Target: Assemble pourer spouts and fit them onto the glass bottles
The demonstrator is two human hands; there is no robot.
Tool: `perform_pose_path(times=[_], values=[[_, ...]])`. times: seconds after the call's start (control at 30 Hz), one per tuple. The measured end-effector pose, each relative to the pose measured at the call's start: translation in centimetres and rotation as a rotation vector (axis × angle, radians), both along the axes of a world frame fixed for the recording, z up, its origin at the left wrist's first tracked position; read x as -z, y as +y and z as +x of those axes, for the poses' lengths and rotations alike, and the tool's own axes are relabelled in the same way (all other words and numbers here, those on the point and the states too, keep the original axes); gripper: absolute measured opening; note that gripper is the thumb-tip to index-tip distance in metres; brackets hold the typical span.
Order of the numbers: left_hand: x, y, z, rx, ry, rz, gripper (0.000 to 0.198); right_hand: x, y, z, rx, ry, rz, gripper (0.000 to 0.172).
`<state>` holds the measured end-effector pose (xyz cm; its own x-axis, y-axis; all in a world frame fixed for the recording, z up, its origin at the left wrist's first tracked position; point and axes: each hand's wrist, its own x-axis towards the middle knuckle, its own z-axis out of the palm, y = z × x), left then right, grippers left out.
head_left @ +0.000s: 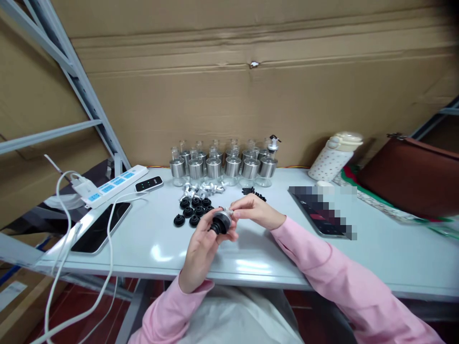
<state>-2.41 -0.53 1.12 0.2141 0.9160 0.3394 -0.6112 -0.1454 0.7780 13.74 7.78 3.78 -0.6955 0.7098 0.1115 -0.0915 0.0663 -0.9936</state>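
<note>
Above the front of the table, my left hand (198,252) is closed around a bottle pourer top (221,221), its black ribbed stopper tilted toward me and its silver cap pointing away. My right hand (258,211) pinches the small silver end of the same piece. Just beyond my left hand stand several black ribbed stoppers (187,211). Behind them lies a pile of silver spout pieces (196,191). Some small black parts (254,192) are beyond my right hand, partly hidden by it.
Glass bottles with silver bands (233,167) stand in rows at the back; one carries a pourer top (274,142). To the left are a power strip (114,185), phone (102,228) and white cables (110,234). A tablet-like device (317,215), bottle (330,160) and brown bag (409,174) are right.
</note>
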Motion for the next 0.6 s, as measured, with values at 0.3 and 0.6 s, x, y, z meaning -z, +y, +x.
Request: perform_pose_path(times=[0.3, 0.6], values=[[0.38, 0.23, -0.62, -0.105, 0.231, 0.052, 0.035, 0.09, 0.23, 0.04, -0.056, -0.043, -0.030, 0.025], [0.22, 0.46, -0.89, -0.113, 0.253, 0.003, 0.032, -0.02, 0.18, 0.05, -0.035, -0.084, -0.038, 0.023]])
